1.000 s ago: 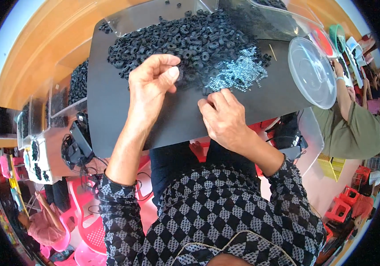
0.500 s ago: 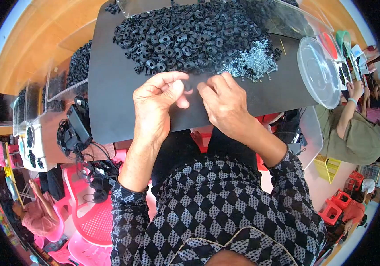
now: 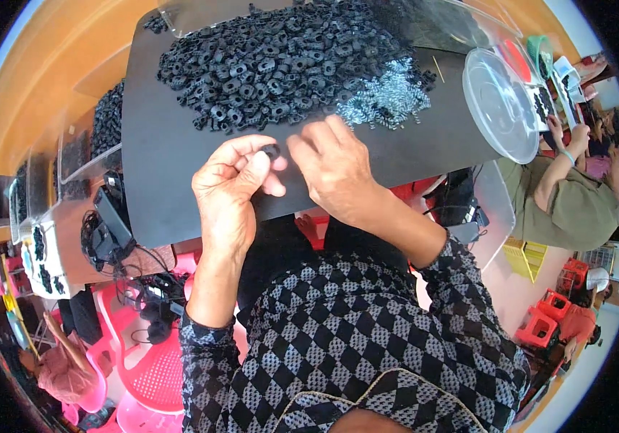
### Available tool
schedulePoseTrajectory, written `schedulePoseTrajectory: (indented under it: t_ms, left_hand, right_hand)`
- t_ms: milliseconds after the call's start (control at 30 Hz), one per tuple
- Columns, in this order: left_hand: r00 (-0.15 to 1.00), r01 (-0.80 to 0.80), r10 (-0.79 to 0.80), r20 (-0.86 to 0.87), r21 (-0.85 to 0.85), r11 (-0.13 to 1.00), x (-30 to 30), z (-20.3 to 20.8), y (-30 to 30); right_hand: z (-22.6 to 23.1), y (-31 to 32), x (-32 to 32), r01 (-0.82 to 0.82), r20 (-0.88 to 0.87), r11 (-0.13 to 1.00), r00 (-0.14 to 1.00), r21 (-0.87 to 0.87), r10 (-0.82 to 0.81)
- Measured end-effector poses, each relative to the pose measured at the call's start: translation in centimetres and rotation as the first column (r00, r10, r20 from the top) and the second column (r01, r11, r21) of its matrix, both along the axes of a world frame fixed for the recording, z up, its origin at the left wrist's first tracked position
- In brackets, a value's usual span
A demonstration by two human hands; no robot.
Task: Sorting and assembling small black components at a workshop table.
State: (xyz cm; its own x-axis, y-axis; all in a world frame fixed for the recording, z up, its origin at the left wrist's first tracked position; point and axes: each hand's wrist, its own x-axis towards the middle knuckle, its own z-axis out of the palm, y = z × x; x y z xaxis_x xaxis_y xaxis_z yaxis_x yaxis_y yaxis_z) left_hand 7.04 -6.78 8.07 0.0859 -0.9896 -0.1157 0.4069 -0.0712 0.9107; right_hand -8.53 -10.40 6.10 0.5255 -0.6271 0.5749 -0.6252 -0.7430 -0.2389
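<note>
Between the thumb and forefinger of my left hand (image 3: 228, 184) is a small black plastic piece (image 3: 271, 151). My right hand (image 3: 339, 172) is just to its right, fingers curled together; whatever they may pinch is hidden. Both hands are above the near part of a dark tabletop (image 3: 161, 184). Beyond them spreads a big heap of similar black plastic pieces (image 3: 251, 68), many with a round hole. Small silvery coil springs (image 3: 389, 95) lie in a pile against the heap's right side.
A clear round lid (image 3: 500, 108) rests at the table's right edge. A thin yellowish stick (image 3: 438, 68) lies near the springs. Clear bins of black pieces (image 3: 107, 119) stand at left, above a black adapter with cables (image 3: 113, 213). A person in olive clothing (image 3: 576, 198) works at right.
The scene has shifted slightly left and up in view. The black piece shows more plainly in my left fingertips. My right hand stays close beside it, still curled.
</note>
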Motion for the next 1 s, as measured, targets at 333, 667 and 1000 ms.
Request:
schedulePoseTrajectory:
  t_ms: [333, 667, 1000]
  left_hand:
    - [0.998, -0.054, 0.054, 0.012, -0.003, 0.999, -0.3, 0.1, 0.6]
    - [0.987, -0.103, 0.115, 0.112, -0.103, 0.989, -0.7, -0.1, 0.8]
    - [0.989, -0.082, 0.094, 0.111, -0.106, 0.991, -0.7, -0.6, 0.9]
  right_hand:
    - [2.9, 1.3, -0.6, -0.169, 0.521, 0.797, 0.829, 0.58, -0.204]
    - [-0.2, 0.1, 0.4, 0.028, 0.119, 0.999, 0.992, 0.038, -0.033]
    - [0.9, -0.7, -5.9, 0.263, 0.191, 0.964, 0.948, -0.028, -0.253]
